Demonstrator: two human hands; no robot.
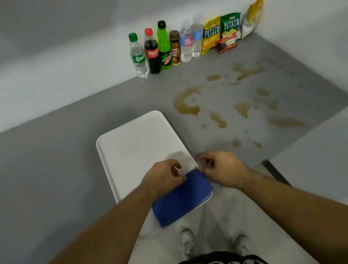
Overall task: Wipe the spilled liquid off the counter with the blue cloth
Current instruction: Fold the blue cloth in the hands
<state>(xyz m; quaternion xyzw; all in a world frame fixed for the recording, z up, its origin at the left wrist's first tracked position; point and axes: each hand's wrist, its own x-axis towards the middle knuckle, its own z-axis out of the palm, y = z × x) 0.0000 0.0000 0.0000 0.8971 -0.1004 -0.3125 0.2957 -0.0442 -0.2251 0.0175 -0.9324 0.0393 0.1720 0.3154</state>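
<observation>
A folded blue cloth [181, 201] hangs over the near edge of the grey counter [65, 163], by the near right corner of a white tray [136, 148]. My left hand [162, 178] pinches its upper left corner. My right hand [221, 167] pinches its upper right corner, fingers curled. Brownish spilled liquid [187, 105] lies in puddles and drops across the right part of the counter, beyond and to the right of both hands.
Several drink bottles [163, 45] stand in a row against the back wall, with snack bags [231, 26] and a small red box [226, 44] to their right. A white wall closes the right side. My shoes and the floor show below the counter edge.
</observation>
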